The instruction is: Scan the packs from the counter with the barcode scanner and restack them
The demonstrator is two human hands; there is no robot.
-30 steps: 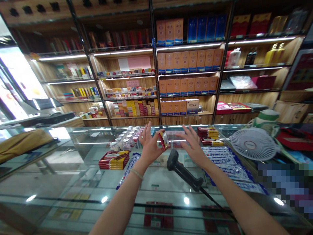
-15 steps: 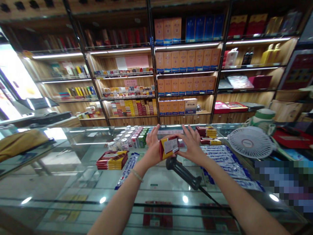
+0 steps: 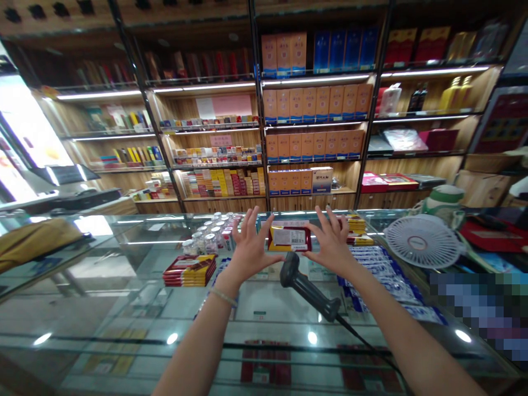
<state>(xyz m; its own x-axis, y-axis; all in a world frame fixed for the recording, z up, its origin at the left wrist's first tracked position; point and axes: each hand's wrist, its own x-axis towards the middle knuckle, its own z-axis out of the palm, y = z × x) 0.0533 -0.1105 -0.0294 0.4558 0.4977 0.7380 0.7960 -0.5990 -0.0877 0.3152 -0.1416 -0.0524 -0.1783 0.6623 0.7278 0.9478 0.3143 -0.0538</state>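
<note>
A red and yellow packet [image 3: 289, 237], its label side showing, is between my two hands above the glass counter. My left hand [image 3: 252, 242] is at its left, thumb and fingers spread apart, not gripping it. On the other side my right hand [image 3: 330, 237] also has its fingers spread, with the thumb and fingertips close to the packet's right end. Whether any fingertip touches it is hard to tell. Just below the packet lies a dark barcode scanner [image 3: 309, 286] with a cable. A stack of similar packets [image 3: 190, 270] sits left of my left hand.
Blue and white sachets [image 3: 383, 280] and a white fan [image 3: 423, 240] are at the right. Small jars [image 3: 210, 236] stand behind my left hand. More red and yellow packets [image 3: 358, 225] lie behind my right hand. Stocked shelves [image 3: 313, 124] rise beyond the glass counter [image 3: 136, 308].
The packet has turned from tilted to level, its label now facing me. My left hand has moved left and come away from it; my right hand has shifted slightly right.
</note>
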